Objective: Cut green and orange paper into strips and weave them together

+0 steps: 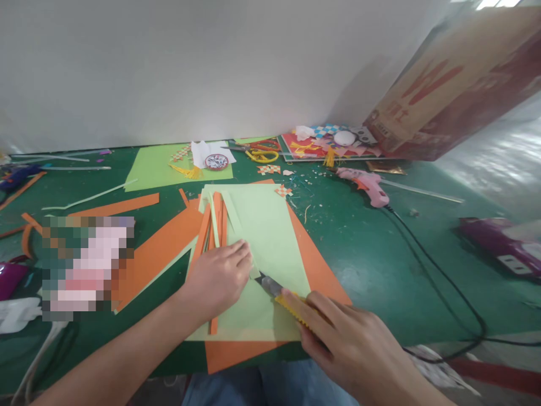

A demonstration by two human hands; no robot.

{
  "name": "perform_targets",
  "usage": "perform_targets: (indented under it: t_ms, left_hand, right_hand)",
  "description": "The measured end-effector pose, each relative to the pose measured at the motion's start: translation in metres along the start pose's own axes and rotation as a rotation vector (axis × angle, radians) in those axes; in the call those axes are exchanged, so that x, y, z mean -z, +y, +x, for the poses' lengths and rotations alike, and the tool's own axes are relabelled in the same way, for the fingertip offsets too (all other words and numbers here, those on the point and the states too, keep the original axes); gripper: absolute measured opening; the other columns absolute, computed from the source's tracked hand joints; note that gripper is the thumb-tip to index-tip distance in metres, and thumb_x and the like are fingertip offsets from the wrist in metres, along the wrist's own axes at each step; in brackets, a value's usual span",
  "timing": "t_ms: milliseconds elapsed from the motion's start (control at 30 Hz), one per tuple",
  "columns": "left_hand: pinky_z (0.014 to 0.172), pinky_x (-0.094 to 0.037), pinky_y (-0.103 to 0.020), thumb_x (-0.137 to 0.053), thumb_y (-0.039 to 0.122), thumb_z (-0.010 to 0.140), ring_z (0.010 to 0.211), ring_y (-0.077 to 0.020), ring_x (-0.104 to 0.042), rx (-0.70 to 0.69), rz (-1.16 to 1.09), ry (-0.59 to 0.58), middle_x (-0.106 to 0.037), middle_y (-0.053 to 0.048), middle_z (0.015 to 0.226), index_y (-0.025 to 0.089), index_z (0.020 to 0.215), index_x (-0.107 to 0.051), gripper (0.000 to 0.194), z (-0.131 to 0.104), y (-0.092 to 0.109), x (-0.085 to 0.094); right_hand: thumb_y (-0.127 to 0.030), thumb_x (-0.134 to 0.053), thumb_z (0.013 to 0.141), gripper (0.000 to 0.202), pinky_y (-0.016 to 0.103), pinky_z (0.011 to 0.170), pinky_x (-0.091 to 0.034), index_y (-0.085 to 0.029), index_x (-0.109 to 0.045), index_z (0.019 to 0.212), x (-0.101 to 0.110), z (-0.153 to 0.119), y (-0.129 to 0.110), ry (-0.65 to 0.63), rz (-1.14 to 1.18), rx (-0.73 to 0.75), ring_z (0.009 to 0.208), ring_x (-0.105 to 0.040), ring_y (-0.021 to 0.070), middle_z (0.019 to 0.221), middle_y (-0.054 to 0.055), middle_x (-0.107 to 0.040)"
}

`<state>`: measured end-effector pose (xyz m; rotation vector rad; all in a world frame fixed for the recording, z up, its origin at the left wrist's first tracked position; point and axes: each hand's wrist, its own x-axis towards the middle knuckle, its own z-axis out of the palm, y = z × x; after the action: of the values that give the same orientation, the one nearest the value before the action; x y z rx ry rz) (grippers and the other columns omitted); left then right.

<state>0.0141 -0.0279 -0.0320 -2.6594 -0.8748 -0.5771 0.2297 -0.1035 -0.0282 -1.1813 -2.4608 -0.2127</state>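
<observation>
My right hand (pixel 338 332) grips a yellow utility knife (pixel 291 307), its blade tip touching the pale green paper (pixel 274 231). Beside the blade, my left hand (pixel 226 270) lies closed, fingers together, pressing a pale green paper strip (pixel 232 217) against the sheet. Several narrow orange paper strips (pixel 218 217) lie under and around that hand, their lower ends partly hidden by it. Beneath the green paper, orange sheets (pixel 319 265) stick out at the right, the left and the near edge.
A pink glue gun (pixel 367 186) with a black cord lies right of the paper. Yellow-handled scissors (pixel 262 155), a red tray (pixel 291 146) of woven paper pieces and a green sheet (pixel 147 166) are at the back. A purple device (pixel 501 245) sits far right; a paper bag (pixel 448 84) stands behind.
</observation>
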Motion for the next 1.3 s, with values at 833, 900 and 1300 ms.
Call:
perform_targets:
  t_ms: [833,900,1300]
  left_hand:
    - [0.084,-0.056,-0.028,-0.041,0.013,0.090,0.100,-0.0193,-0.066,-0.012,-0.007,-0.019,-0.072,-0.012,0.101,0.005,0.097,-0.069,0.029,-0.001,-0.001,-0.001]
    - [0.083,-0.056,-0.028,-0.041,0.012,0.090,0.100,-0.0196,-0.067,-0.013,-0.005,-0.022,-0.072,-0.013,0.101,0.005,0.096,-0.069,0.029,0.000,-0.001,0.000]
    - [0.084,-0.056,-0.029,-0.043,0.012,0.089,0.101,-0.0215,-0.066,-0.021,-0.011,-0.032,-0.071,-0.014,0.102,0.004,0.098,-0.068,0.027,-0.002,-0.001,-0.001]
  right_hand:
    - [-0.014,-0.034,0.089,0.035,0.022,0.049,-0.049,-0.014,-0.063,0.109,0.007,-0.016,0.005,-0.044,0.077,0.057,0.058,-0.061,0.0113,0.073,0.004,-0.063]
    - [-0.014,-0.033,0.090,0.035,0.022,0.049,-0.048,-0.013,-0.063,0.109,0.008,-0.016,0.005,-0.049,0.073,0.059,0.059,-0.061,0.0112,0.073,0.004,-0.063]
    - [-0.013,-0.033,0.089,0.036,0.023,0.045,-0.044,-0.013,-0.064,0.108,0.006,-0.008,0.003,-0.039,0.037,0.029,0.054,-0.059,0.0104,0.071,0.003,-0.060]
